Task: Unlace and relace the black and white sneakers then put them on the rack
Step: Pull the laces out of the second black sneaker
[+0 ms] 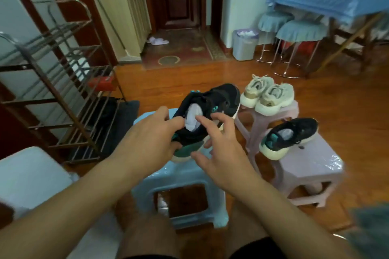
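Black sneaker (212,107) in left hand (147,139), right hand (221,151) just beside.

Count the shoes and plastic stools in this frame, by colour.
Black sneakers with white soles: 2, one gripped by the left hand at, one on the near pink stool
Cream sneakers: 2
Pink plastic stools: 2
Light blue plastic stools: 1
Total: 7

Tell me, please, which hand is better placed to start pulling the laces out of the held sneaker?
The right hand: it hovers open beside the black sneaker, while the left hand grips its heel.
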{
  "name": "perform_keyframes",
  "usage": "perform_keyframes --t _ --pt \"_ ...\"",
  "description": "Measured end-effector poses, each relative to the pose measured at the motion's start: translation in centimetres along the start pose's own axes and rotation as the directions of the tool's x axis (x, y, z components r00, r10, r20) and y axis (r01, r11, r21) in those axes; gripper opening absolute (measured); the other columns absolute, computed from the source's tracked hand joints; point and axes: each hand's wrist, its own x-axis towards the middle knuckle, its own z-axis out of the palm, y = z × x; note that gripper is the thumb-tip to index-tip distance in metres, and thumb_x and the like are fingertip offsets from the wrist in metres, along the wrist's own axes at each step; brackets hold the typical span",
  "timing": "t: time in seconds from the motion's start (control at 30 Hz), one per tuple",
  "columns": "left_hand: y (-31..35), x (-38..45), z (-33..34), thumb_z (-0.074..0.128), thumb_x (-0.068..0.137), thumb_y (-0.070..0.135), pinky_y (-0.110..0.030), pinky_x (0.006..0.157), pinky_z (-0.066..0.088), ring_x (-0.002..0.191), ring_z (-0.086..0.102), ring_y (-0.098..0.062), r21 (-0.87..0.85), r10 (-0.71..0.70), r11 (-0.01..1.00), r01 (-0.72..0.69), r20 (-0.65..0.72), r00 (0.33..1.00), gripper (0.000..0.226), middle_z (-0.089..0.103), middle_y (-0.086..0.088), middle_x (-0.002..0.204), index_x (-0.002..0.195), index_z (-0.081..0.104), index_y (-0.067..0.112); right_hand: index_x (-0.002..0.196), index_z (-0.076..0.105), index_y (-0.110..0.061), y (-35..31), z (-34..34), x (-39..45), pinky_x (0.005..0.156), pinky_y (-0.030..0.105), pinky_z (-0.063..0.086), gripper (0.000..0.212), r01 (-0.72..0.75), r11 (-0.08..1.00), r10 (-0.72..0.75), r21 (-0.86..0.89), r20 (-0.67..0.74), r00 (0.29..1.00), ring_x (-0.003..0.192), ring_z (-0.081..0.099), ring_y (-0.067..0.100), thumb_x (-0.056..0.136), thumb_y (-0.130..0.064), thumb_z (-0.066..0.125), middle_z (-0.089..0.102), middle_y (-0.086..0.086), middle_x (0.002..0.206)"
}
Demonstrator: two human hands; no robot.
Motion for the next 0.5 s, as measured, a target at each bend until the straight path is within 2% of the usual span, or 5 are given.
perform_keyframes --t 0.07,0.17,0.3,0.4,0.5 --pt "4.5 1.4 -0.4 0.074 0.087 0.043 -0.038 0.068 0.048 0.079 0.051 -0.020 -0.100 0.042 0.994 -0.046 -0.040 0.998 0.033 0.037 0.008 0.093 0.112 0.056 0.033 0.148 0.036 -0.036 1.4 -1.9 -1.0 0.101 0.030 0.047 0.082 -0.003 0.995 -0.010 -0.102 -0.129 0.992 0.119 0.050 0.020 0.080 -0.037 0.081 0.006 -0.008 0.156" --pt "11.4 4.7 0.6 0.070 0.089 0.044 -0.035 0.066 0.039 0.086 0.052 -0.021 -0.188 0.171 0.964 -0.190 -0.116 0.978 0.031 0.038 0.008 0.095 0.111 0.054 0.031 0.135 0.045 -0.032 5.1 -5.2 -2.6 0.106 0.050 0.045 0.072 -0.147 0.983 0.101 -0.113 -0.339 0.935 0.134 0.042 0.035 0.073 -0.031 0.081 0.013 0.002 0.159" --pt "18.4 9.3 4.0 0.063 0.096 0.036 -0.042 0.083 0.052 0.106 0.057 -0.022 -0.387 0.341 0.843 -0.372 -0.150 0.928 0.039 0.052 0.006 0.119 0.132 0.048 0.034 0.120 0.055 -0.014 11.0 -10.4 -5.1 0.096 0.032 0.045 0.047 -0.422 0.903 0.329 -0.074 -0.511 0.794 0.129 0.049 0.033 0.080 -0.021 0.080 0.022 0.008 0.157" --pt "20.4 13.5 8.8 0.059 0.099 0.037 -0.044 0.094 0.052 0.122 0.054 -0.021 -0.489 0.310 0.830 -0.270 0.001 0.951 0.052 0.050 0.004 0.138 0.146 0.039 0.036 0.120 0.055 -0.010 16.0 -13.5 -7.0 0.087 0.025 0.038 0.056 -0.646 0.763 0.536 0.027 -0.585 0.608 0.125 0.051 0.030 0.078 -0.031 0.085 0.023 0.005 0.157" --pt "20.9 18.1 15.8 0.061 0.097 0.039 -0.045 0.098 0.051 0.127 0.051 -0.031 -0.322 0.216 0.939 -0.123 0.270 0.938 0.061 0.043 -0.006 0.140 0.152 0.035 0.035 0.116 0.055 -0.009 20.9 -14.3 -8.5 0.092 0.031 0.042 0.055 -0.739 0.668 0.612 0.087 -0.628 0.480 0.122 0.052 0.034 0.077 -0.030 0.087 0.026 0.008 0.155"
